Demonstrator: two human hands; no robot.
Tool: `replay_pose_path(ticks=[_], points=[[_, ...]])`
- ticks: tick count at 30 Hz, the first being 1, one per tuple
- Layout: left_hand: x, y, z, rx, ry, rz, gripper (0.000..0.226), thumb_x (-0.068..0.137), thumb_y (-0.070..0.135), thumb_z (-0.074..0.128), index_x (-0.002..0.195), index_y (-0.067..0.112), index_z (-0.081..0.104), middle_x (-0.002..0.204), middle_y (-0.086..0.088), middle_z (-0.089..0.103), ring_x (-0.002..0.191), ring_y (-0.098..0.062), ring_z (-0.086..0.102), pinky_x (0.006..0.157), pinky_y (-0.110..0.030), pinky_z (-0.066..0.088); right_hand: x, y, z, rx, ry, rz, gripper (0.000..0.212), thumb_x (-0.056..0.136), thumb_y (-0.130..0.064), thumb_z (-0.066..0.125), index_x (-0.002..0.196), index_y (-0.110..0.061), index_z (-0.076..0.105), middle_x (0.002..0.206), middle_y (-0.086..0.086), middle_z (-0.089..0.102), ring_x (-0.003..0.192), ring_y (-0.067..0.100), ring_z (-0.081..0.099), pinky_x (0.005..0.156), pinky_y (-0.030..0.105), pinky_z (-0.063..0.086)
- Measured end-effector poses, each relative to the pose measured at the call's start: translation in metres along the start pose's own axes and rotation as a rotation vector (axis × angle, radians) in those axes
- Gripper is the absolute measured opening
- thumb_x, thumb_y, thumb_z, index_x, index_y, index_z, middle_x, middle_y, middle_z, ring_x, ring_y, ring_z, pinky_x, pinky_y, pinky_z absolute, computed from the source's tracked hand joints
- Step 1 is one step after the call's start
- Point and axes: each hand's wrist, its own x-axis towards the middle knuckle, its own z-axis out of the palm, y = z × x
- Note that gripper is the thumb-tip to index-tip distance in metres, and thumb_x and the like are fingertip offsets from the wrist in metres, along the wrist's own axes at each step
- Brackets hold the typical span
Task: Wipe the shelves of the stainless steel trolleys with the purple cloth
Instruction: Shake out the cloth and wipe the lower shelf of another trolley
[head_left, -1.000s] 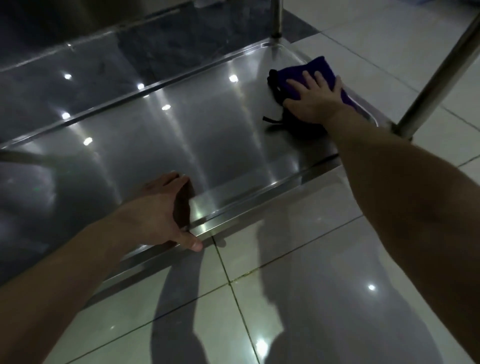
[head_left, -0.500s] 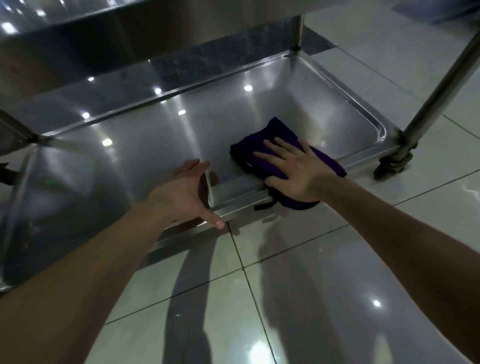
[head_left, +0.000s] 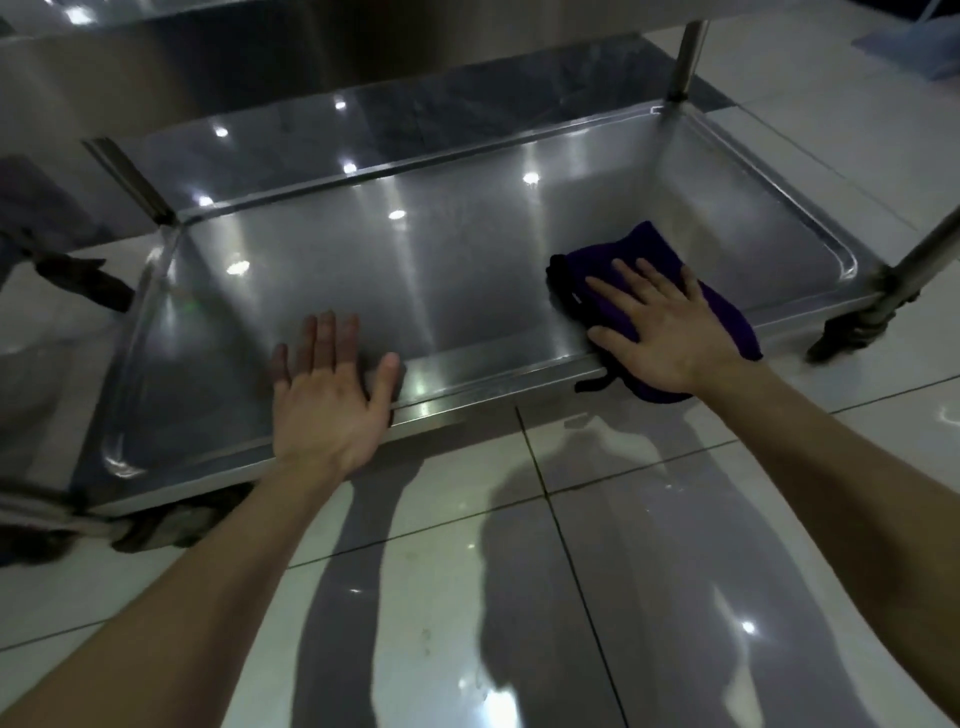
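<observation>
The bottom shelf (head_left: 441, 280) of a stainless steel trolley lies low over the tiled floor, shiny and rimmed. A purple cloth (head_left: 613, 265) lies at its front right, draped over the front rim, with a dark strap hanging off. My right hand (head_left: 660, 322) presses flat on the cloth with spread fingers. My left hand (head_left: 327, 395) rests flat on the front rim at the left of centre, fingers straight over the shelf, thumb on the rim.
Trolley posts rise at the back right (head_left: 685, 57) and front right (head_left: 924, 254), with castors at the front right (head_left: 852, 332) and front left (head_left: 166, 525). An upper shelf (head_left: 208, 31) overhangs the back. Glossy floor tiles (head_left: 519, 597) stretch in front.
My right hand slid the cloth from the far right corner to the front rim, then a little rightward. My left hand opened flat on the rim. The view pulled back.
</observation>
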Motion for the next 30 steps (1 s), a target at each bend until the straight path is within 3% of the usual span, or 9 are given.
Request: replay_pose_path(ticks=[3,8,13,19,25,30], points=[[0.001,-0.001,0.004,-0.007,-0.018,0.005,0.089,0.103,0.074,-0.003,0.173,0.023,0.018,0.181,-0.006,0.015,0.168,-0.023,0.005,0.135,-0.055,0.005,0.005,-0.063,0.006,0.001,-0.005,-0.021,0.079,0.1,-0.075,0.006,0.172,-0.043,0.003,0.181,-0.001,-0.002,0.167,0.023,-0.007,0.131,0.059,-0.011],[0.002,-0.002,0.005,-0.027,-0.019,-0.022,0.088,0.103,0.07,-0.005,0.174,0.02,0.012,0.182,-0.006,0.01,0.168,-0.022,0.002,0.135,-0.055,0.003,0.017,-0.174,0.026,-0.001,-0.039,-0.287,0.072,0.105,-0.071,0.006,0.171,-0.042,-0.002,0.181,0.0,-0.008,0.166,0.026,-0.013,0.128,0.063,-0.015],[0.003,-0.003,0.004,-0.069,-0.07,-0.046,0.087,0.102,0.068,-0.006,0.174,0.02,0.003,0.182,-0.004,-0.002,0.168,-0.019,-0.009,0.135,-0.052,-0.001,0.055,-0.14,0.018,0.08,-0.103,-0.334,0.075,0.097,-0.08,0.013,0.167,-0.057,0.003,0.18,-0.014,-0.007,0.165,0.013,-0.013,0.131,0.057,-0.011],[0.003,0.002,0.002,-0.027,-0.07,-0.032,0.087,0.101,0.065,-0.004,0.174,0.02,0.012,0.182,-0.005,0.004,0.168,-0.021,-0.003,0.135,-0.052,0.002,0.172,-0.102,-0.004,0.057,-0.124,-0.136,0.075,0.099,-0.08,0.027,0.167,-0.055,0.007,0.181,-0.011,-0.007,0.166,0.016,-0.009,0.131,0.055,-0.009],[0.004,0.004,0.0,-0.029,-0.041,-0.045,0.084,0.103,0.064,0.001,0.174,0.022,0.014,0.182,-0.004,0.009,0.168,-0.021,0.0,0.135,-0.052,0.005,0.244,-0.159,-0.015,0.059,-0.148,-0.019,0.077,0.105,-0.073,0.024,0.172,-0.042,0.002,0.181,0.003,-0.013,0.166,0.032,-0.015,0.127,0.066,-0.014],[0.004,0.004,-0.002,-0.009,0.024,-0.075,0.081,0.105,0.06,0.008,0.174,0.018,0.014,0.181,-0.009,0.013,0.168,-0.025,0.004,0.135,-0.053,0.007,0.209,-0.18,-0.013,0.061,-0.156,-0.165,0.072,0.109,-0.066,0.025,0.172,-0.041,0.003,0.181,0.001,-0.011,0.166,0.028,-0.013,0.128,0.064,-0.014]])
